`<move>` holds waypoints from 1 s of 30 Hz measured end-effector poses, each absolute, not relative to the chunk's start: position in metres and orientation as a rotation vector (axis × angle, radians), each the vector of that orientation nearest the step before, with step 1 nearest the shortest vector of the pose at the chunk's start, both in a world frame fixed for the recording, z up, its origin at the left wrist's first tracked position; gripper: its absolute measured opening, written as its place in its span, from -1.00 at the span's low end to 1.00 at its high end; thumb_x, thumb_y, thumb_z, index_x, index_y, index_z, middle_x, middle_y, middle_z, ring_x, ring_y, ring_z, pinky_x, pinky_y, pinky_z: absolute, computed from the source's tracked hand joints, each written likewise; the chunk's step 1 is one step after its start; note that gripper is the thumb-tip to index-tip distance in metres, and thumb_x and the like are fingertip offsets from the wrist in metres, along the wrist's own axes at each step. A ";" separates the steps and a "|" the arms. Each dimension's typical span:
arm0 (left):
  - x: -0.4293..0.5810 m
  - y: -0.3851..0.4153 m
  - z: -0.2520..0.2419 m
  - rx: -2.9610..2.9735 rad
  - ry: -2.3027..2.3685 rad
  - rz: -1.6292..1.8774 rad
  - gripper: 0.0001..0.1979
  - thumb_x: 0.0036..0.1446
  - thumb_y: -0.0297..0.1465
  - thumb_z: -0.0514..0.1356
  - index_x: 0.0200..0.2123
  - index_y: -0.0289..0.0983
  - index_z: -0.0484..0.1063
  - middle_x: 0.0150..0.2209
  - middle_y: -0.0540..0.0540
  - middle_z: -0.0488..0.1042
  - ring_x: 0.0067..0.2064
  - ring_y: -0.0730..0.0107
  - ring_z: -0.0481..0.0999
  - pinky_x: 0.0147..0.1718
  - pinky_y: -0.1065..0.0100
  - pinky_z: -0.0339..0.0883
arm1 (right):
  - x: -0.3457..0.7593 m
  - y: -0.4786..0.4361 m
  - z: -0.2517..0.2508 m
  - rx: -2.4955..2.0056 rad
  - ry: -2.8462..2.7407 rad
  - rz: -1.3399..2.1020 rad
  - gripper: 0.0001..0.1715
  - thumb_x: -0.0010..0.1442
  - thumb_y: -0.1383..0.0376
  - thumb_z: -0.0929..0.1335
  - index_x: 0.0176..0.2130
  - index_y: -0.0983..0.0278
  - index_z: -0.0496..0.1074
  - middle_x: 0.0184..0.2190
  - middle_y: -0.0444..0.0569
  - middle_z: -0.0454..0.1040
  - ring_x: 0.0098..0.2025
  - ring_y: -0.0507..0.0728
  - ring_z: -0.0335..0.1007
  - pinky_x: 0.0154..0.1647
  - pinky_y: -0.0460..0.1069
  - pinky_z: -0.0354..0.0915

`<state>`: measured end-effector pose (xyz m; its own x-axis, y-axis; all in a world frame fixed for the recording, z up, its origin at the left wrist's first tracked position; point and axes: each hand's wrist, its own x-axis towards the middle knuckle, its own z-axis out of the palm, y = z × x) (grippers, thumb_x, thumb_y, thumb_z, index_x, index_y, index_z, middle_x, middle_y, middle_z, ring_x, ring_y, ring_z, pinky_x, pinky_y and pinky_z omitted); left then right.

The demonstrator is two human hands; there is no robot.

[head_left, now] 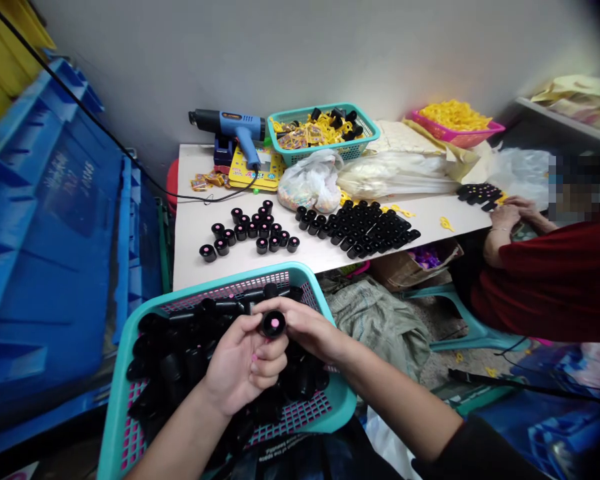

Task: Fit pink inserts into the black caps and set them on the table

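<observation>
My left hand (240, 365) is closed, its thumb and fingers on a round black plastic cap (273, 325) with a pink spot in its open end. A small pink bit (255, 358) shows among its curled fingers. From the other side, my right hand (316, 328) also grips the cap, with its fingers partly hidden behind it. Below both hands is a turquoise basket (125, 353) holding many black plastic pieces (173, 373). On the table beyond, a loose group of similar black caps (253, 230) stands upright, pink spots in their tops.
A white table (190, 230) carries a tight block of black caps (365, 227), a blue heat gun (245, 130), bagged beads (310, 183) and a turquoise basket of yellow parts (325, 157). Blue crates (55, 253) line the left. A co-worker in red (555, 280) sits at right.
</observation>
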<state>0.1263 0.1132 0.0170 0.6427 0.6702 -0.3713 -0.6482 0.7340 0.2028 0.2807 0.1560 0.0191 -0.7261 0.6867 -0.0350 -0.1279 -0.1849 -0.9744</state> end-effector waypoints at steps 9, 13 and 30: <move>0.126 0.119 0.007 -0.020 0.541 0.807 -0.72 0.10 -0.21 0.08 -0.41 -0.35 0.33 -0.67 0.14 0.04 -0.69 0.70 -0.03 -0.78 0.67 -0.21 | 0.301 0.185 0.043 -0.949 -1.987 0.854 -0.61 0.04 0.26 0.40 -0.08 0.19 0.41 -0.18 -0.02 0.42 -0.11 0.10 0.31 -0.04 0.01 0.23; 0.122 0.125 0.004 -0.098 0.574 0.908 -0.80 0.14 -0.37 0.01 -0.43 -0.36 0.33 -0.64 0.08 0.15 -0.71 0.70 0.08 -0.81 0.67 -0.10 | 0.329 0.239 0.006 -1.534 -1.822 0.666 -0.55 -0.01 0.29 0.38 -0.07 0.30 0.42 -0.20 0.06 0.34 -0.34 0.08 0.29 -0.19 0.06 0.28; 0.116 0.133 0.002 -0.145 0.478 1.061 -0.46 0.17 -0.41 -0.03 0.19 -0.53 0.07 0.12 -0.44 0.29 0.18 0.04 0.23 0.07 0.09 0.24 | 0.312 0.235 0.016 -1.199 -1.918 0.646 -0.74 0.15 0.31 0.27 -0.13 0.26 0.40 -0.18 0.05 0.43 -0.15 0.13 0.32 -0.16 0.04 0.27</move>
